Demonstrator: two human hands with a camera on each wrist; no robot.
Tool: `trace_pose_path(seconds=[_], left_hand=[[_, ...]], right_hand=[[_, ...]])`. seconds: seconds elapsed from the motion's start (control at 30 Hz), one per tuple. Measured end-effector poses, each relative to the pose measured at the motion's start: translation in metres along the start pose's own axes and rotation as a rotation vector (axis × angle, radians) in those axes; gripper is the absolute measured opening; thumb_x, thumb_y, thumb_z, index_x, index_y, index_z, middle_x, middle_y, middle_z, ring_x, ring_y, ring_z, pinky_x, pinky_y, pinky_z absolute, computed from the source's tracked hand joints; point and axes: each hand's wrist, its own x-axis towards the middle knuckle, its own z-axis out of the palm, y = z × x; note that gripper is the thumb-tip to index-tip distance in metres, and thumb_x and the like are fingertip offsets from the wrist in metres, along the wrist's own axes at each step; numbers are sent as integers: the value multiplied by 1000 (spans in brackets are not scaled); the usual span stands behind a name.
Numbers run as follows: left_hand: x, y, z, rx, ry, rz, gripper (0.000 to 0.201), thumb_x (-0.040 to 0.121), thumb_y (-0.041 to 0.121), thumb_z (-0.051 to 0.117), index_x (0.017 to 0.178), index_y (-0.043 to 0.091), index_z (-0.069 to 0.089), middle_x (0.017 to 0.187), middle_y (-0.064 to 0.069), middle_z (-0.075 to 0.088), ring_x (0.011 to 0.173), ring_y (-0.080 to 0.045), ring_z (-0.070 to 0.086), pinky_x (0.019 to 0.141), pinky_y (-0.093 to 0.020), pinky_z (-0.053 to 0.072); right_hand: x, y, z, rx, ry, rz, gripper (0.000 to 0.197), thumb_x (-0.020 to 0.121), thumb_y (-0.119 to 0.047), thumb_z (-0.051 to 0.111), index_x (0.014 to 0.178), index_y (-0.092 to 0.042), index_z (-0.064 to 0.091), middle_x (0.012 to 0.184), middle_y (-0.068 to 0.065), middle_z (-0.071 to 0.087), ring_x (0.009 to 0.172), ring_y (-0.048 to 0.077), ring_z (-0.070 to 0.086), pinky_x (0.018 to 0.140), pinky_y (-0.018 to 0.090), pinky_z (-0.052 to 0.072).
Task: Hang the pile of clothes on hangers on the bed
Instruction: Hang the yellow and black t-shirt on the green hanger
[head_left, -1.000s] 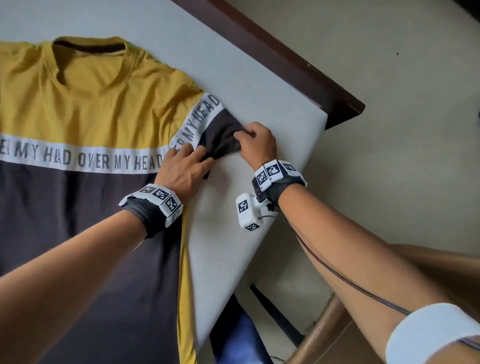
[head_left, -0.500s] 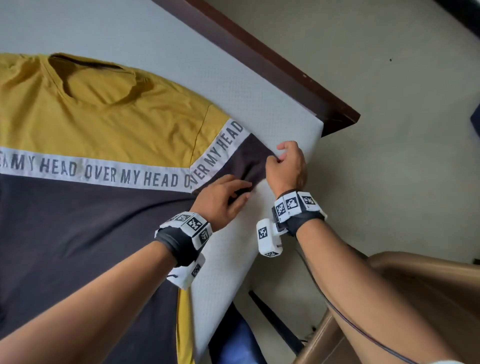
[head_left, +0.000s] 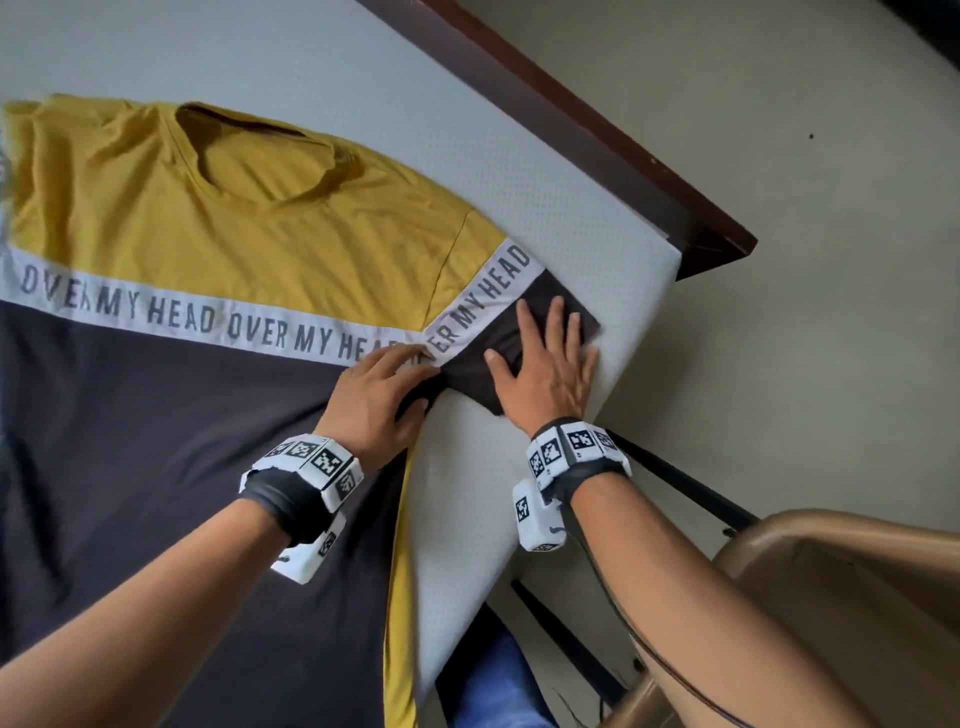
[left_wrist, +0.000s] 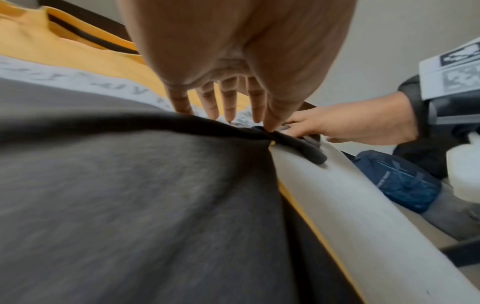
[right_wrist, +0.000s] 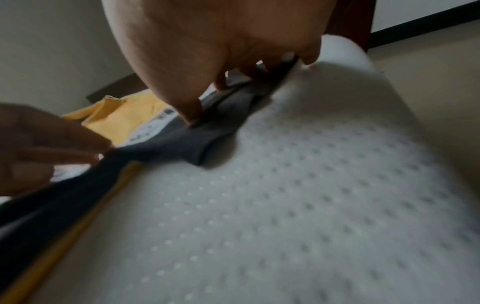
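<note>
On mattress, near corner by dark wooden bed frame: yellow-and-charcoal T-shirt spread flat, front up, neck hole toward headboard side, white "OVER MY HEAD" band across chest & sleeve. Sleeve lying close to mattress edge.

Right hand flat on charcoal sleeve end, fingers straight & spread, pressing cloth down, gripping nothing. Left hand at armpit seam, fingers extended over band; thumb side seems to pin or lightly nip a dark fold; wrist view shows fingertips touching cloth, no clear clasp. Can't tell for sure whether pinching.

Progress, judged: early. Shirt only laid out & smoothed; no hanger visible in any view, nothing hung yet. Rest of pile not in sight. Left to do: fetch hanger, feed through neck, seat shoulders, set down on bed, repeat w/ other garments.

Vs. 0.5 s ago: right hand then curled, nipping sleeve hem near mattress edge; now opened out & laid flat on sleeve. Sleeve now straighter, fully unfolded. Left hand shifted slightly up onto band. Head cam tilted, shirt collar sits lower-right in view.

Off bed: tan chair, blue bag on floor.
</note>
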Motion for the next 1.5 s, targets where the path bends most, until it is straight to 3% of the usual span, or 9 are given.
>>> trace_pose_path(seconds=[0.1,0.27,0.37,0.57,0.7,0.8,1.1,1.3,1.5], left_hand=[[-27,-26,-20,-60,130,-173,46,81,33,55,124,20,62,136,-9,54,121,-35,53,91,-53,50],[-87,-108,-64,15,244,-576,59,82,26,71,137,21,53,152,-8,39,142,-32,32,102,-57,42],[-132,-163,-85,-13,210,-826,78,81,28,76,149,24,38,159,-11,25,148,-33,19,112,-58,31],[-199,-232,-106,-130,280,-1019,101,68,63,69,149,14,35,144,-21,38,134,-41,35,115,-49,29],[-203,-270,-128,-160,300,-1198,116,70,63,77,157,23,12,160,-21,14,146,-43,14,121,-50,13],[-199,-294,-146,-292,242,-1344,134,55,67,83,155,35,0,163,-18,-7,144,-54,2,119,-59,11],[-179,-312,-153,-310,125,-1364,148,55,57,89,152,33,-21,158,-27,-18,145,-49,-14,118,-59,-3],[-172,-322,-149,-436,142,-1402,156,46,54,93,144,46,-28,157,-15,-28,140,-57,-19,109,-75,17],[-170,-323,-150,-466,133,-1397,156,47,52,94,143,48,-30,156,-14,-32,139,-56,-23,106,-77,18]], right_hand=[[-11,-17,-7,79,90,-7,62,91,-39,63,148,-29,42,164,8,25,152,28,18,119,60,20],[-37,-80,12,249,166,-451,28,84,-17,68,112,-17,71,140,8,53,127,29,47,103,46,44],[-55,-139,34,283,12,-659,29,85,-15,65,113,-18,70,139,7,55,128,28,49,108,45,42],[-63,-247,73,119,-234,-911,49,89,-17,65,138,-18,58,159,10,37,150,29,27,121,41,27],[-50,-304,81,-30,-325,-956,55,97,-25,58,149,-23,44,166,3,22,154,23,14,124,43,21],[-43,-341,85,-91,-301,-1006,54,95,-28,59,147,-25,45,163,0,28,149,22,24,114,49,35],[-2,-489,92,-34,-185,-1163,45,91,-13,61,136,-18,60,145,4,54,122,32,49,99,45,48],[29,-565,105,-180,-120,-1201,43,96,-22,55,140,-19,56,140,2,56,118,34,49,91,45,51],[37,-588,120,-314,-212,-1160,30,100,-22,53,128,-24,65,119,4,57,114,30,48,82,41,49]])
